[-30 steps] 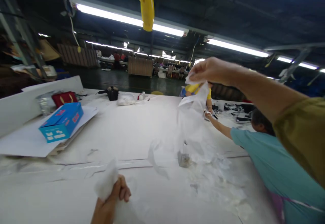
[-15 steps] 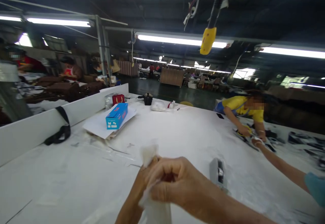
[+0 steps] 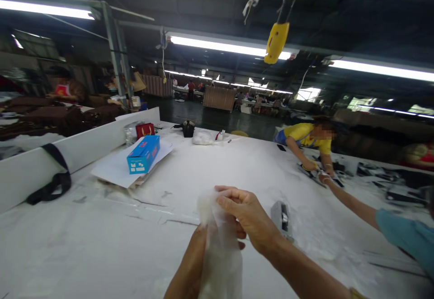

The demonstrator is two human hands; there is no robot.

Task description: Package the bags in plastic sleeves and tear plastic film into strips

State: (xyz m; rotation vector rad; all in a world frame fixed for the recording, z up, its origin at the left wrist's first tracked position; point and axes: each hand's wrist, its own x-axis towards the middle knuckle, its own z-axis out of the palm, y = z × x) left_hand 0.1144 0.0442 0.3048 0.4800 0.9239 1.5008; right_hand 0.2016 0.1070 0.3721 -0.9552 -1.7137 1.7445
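Note:
A long, thin, whitish translucent plastic bag [image 3: 222, 263] hangs between my hands, above the white table. My right hand [image 3: 249, 215] pinches its upper part between thumb and fingers. My left hand [image 3: 198, 247] is behind the plastic, closed around it from the left; much of it is hidden. What the bag contains, if anything, cannot be made out. Close to the right of my right hand, a grey tape-dispenser-like device [image 3: 280, 217] lies on the table.
On the left are a blue box [image 3: 143, 155] on white sheets [image 3: 111, 172], and a black strap [image 3: 50, 188] over the low partition [image 3: 98, 154]. A person in yellow [image 3: 305, 134] and a blue-sleeved arm [image 3: 352, 201] work at right. A yellow controller [image 3: 276, 43] hangs above.
My right hand has risen and moved right along the plastic, exposing more of its length. My view has turned a little to the right, so the table items appear further left.

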